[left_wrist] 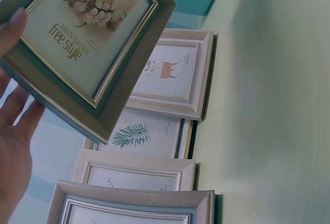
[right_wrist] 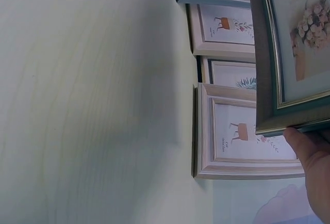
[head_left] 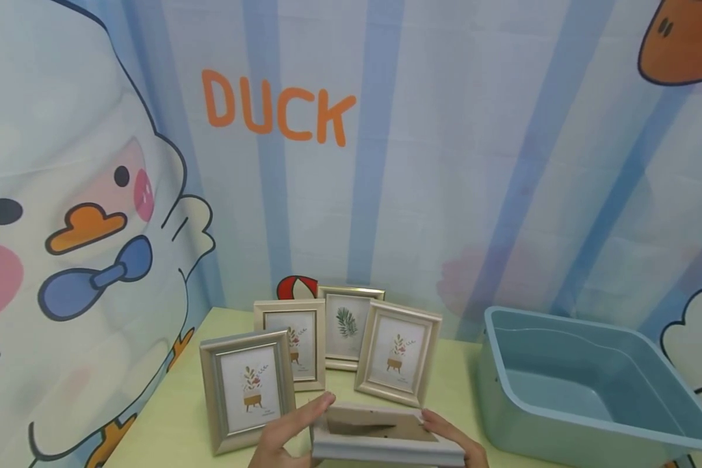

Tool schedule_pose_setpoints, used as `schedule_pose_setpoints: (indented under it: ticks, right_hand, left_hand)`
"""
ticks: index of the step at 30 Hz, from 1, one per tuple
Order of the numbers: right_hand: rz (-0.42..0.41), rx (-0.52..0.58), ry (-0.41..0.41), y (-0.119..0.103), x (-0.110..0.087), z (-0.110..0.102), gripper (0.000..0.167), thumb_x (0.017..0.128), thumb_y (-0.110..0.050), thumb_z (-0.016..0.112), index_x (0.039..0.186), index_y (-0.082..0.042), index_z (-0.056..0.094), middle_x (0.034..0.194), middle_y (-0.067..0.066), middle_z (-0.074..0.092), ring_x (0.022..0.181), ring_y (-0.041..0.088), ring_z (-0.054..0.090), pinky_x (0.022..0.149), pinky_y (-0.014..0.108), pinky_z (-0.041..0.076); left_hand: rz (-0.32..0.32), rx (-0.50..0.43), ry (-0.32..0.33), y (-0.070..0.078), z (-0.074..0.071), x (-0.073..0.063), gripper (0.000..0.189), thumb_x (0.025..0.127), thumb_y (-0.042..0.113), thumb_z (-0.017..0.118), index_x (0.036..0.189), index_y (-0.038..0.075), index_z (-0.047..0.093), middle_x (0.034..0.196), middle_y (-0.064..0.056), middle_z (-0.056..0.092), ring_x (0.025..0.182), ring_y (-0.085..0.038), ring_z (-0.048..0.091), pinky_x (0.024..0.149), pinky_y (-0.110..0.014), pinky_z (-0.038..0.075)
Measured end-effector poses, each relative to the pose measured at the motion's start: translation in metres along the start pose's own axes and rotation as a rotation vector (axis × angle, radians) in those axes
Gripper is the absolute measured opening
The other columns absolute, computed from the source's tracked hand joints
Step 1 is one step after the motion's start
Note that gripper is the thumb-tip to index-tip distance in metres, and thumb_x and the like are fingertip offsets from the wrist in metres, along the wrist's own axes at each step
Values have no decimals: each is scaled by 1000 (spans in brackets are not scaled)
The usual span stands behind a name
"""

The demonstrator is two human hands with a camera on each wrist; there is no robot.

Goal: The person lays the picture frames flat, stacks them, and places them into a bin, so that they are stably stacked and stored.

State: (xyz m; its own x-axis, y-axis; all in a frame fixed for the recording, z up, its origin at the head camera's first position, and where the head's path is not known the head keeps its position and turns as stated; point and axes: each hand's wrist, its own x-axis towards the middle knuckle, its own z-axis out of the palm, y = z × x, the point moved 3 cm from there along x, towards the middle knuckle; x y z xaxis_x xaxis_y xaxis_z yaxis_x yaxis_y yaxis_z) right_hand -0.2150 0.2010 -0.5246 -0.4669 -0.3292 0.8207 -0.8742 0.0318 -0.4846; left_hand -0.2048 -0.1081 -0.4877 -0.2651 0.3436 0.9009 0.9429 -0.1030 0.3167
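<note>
At the bottom of the head view my left hand (head_left: 283,434) and my right hand (head_left: 457,442) hold a picture frame (head_left: 386,448) between them, one at each side. Its front shows in both wrist views: a bouquet photo with "free style" lettering inside a brownish border with green and gold inner edging. In the left wrist view, my thumb presses on its border. Beyond it stand a champagne frame with a plant print (head_left: 248,390), a cream frame (head_left: 292,344), a gold-edged frame with a leaf print (head_left: 348,325) and a pale frame (head_left: 399,354).
A blue-green plastic tub (head_left: 561,422) stands on the right of the pale yellow tabletop (head_left: 164,429). Behind the frames hangs a striped curtain (head_left: 444,162) with printed ducks and the word DUCK.
</note>
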Motion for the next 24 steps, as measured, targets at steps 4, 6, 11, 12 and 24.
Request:
schedule_pose_setpoints:
  ticks: [4, 6, 11, 12, 24]
  right_hand:
    - [-66, 39, 12, 4, 0, -2, 50, 83, -5, 72, 126, 18, 57, 146, 15, 55, 138, 16, 50, 112, 17, 38]
    - [-107, 26, 11, 5, 1, -2, 50, 88, -11, 71, 126, 18, 57, 146, 17, 54, 139, 18, 49, 112, 18, 38]
    - [-100, -33, 14, 4, 1, -3, 48, 91, -18, 69, 125, 15, 59, 144, 14, 56, 137, 16, 51, 111, 17, 39]
    - [-60, -37, 16, 3, 1, -3, 45, 90, -12, 69, 125, 14, 60, 144, 11, 57, 136, 14, 52, 109, 16, 40]
    - [682, -54, 158, -21, 13, 5, 21, 87, 6, 68, 108, 7, 69, 101, -8, 74, 91, -1, 67, 76, 20, 59]
  left_hand:
    - [72, 29, 30, 5, -2, 4, 49, 81, -16, 68, 128, -17, 56, 143, -18, 56, 141, -24, 47, 112, -31, 43]
    - [78, 48, 40, 6, -2, 4, 51, 74, -19, 68, 125, -16, 60, 140, -17, 59, 138, -24, 50, 112, -30, 43]
    - [48, 90, 48, 1, 0, -3, 54, 68, -20, 69, 122, -14, 63, 132, -19, 65, 132, -23, 58, 110, -28, 46]
    - [35, 104, 51, -1, 0, -5, 54, 67, -20, 70, 121, -13, 63, 129, -20, 66, 129, -23, 59, 109, -27, 46]
    - [-303, 233, 153, 3, 8, -5, 46, 75, -9, 79, 118, 4, 69, 106, -15, 75, 98, -18, 74, 86, -20, 58]
